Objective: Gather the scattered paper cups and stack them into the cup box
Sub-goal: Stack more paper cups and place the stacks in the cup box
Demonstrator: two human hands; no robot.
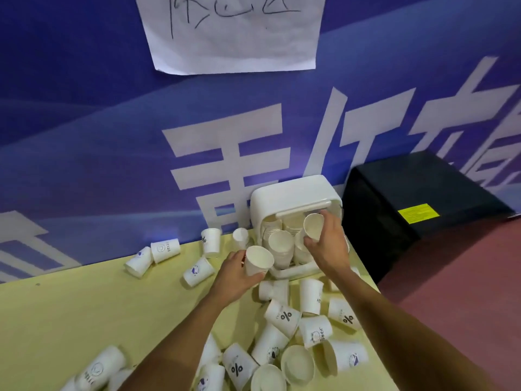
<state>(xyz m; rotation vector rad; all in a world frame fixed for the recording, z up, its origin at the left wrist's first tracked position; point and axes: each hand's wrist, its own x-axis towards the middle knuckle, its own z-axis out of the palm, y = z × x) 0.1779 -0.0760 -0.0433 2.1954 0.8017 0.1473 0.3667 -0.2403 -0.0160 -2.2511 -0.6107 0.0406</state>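
The white cup box (293, 193) stands at the table's far edge against the wall, its front open, with stacks of white paper cups (280, 245) inside. My right hand (329, 244) grips a paper cup (313, 225) at the box opening, mouth toward me. My left hand (239, 273) holds another paper cup (258, 261) just left of the box front. Several printed cups (284, 317) lie scattered on the yellow-green table (84, 311), both near me and at the back left (165, 249).
A blue wall banner (112, 136) with white characters rises right behind the table, with a white paper sheet (234, 35) taped on it. A black cabinet (417, 198) stands to the right of the box, beyond the table's right edge, on a reddish floor (465, 292).
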